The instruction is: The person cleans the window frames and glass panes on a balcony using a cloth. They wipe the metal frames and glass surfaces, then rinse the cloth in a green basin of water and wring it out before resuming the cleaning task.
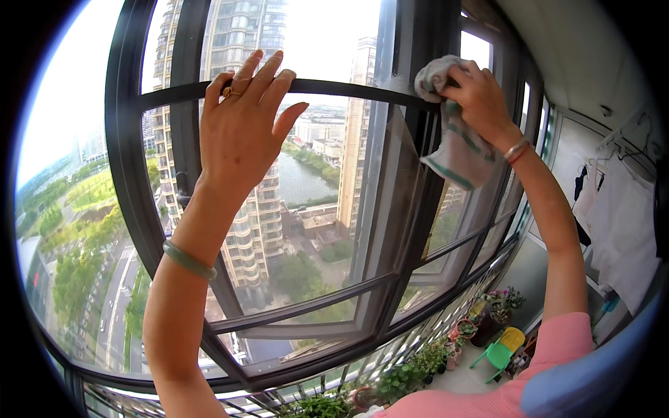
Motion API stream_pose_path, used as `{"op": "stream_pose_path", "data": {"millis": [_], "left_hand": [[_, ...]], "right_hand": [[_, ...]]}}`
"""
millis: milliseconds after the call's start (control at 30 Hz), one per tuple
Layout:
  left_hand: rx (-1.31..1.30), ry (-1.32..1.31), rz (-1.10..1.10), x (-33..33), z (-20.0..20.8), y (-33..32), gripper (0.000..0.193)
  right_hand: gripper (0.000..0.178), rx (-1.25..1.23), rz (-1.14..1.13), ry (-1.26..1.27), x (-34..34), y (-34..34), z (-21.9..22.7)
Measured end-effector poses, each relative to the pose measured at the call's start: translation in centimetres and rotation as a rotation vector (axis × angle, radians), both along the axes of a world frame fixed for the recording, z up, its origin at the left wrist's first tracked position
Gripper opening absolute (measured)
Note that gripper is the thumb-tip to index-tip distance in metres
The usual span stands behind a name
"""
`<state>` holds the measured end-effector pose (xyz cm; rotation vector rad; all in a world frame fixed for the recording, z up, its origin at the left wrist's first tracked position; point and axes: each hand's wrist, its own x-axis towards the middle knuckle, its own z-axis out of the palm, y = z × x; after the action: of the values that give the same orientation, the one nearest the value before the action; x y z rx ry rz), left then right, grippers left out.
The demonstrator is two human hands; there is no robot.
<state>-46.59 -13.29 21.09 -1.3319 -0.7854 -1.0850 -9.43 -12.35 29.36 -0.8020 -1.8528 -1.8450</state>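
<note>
My left hand [242, 132] is raised against the dark window frame [327, 88], its fingers spread and resting over the horizontal bar. A ring sits on one finger and a green bangle [189, 260] circles that forearm. At the upper right, my right hand [479, 101] grips a bunched white cloth [460, 157] with green stripes, whose loose end hangs down below the wrist. The cloth is by the dark upright at the right end of the bar. Behind both hands are the window panes [313, 251], partly covered by mesh.
Along the low railing [334, 376] stand several potted plants [432, 359]. A small green and yellow chair [499, 354] is on the balcony floor. White clothes [620, 223] hang on hangers at the right. Tall buildings [244, 42], greenery and water show outside.
</note>
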Motion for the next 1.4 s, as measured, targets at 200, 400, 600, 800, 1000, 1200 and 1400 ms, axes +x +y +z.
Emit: {"op": "stream_pose_path", "data": {"millis": [200, 400, 600, 800, 1000, 1200, 1400], "left_hand": [[-0.014, 0.000, 0.005, 0.4, 0.0, 0.0, 0.033], [0.016, 0.007, 0.020, 0.0, 0.1, 0.0, 0.035], [-0.011, -0.012, 0.019, 0.7, -0.3, 0.3, 0.035], [-0.005, -0.025, 0.004, 0.7, -0.3, 0.2, 0.033], [-0.008, -0.009, -0.009, 0.4, 0.0, -0.1, 0.033], [-0.036, -0.027, -0.015, 1.0, -0.4, 0.0, 0.034], [-0.008, -0.031, -0.016, 0.6, -0.1, 0.1, 0.031]], "right_hand": [[0.035, 0.032, 0.338, 0.116, -3.7, 0.3, 1.8], [0.027, 0.047, 0.123, -0.020, -0.7, 1.1, 0.8], [0.028, 0.103, 0.097, 0.070, -1.1, -0.3, 1.4], [0.041, -0.078, 0.423, 0.130, -5.0, 3.0, -0.1], [0.040, -0.024, 0.029, 0.031, 1.5, 0.0, 0.0], [0.049, -0.054, 0.438, 0.179, -3.7, 0.7, -0.3], [0.040, -0.150, 0.419, 0.119, -4.8, 3.6, -0.8]]}}
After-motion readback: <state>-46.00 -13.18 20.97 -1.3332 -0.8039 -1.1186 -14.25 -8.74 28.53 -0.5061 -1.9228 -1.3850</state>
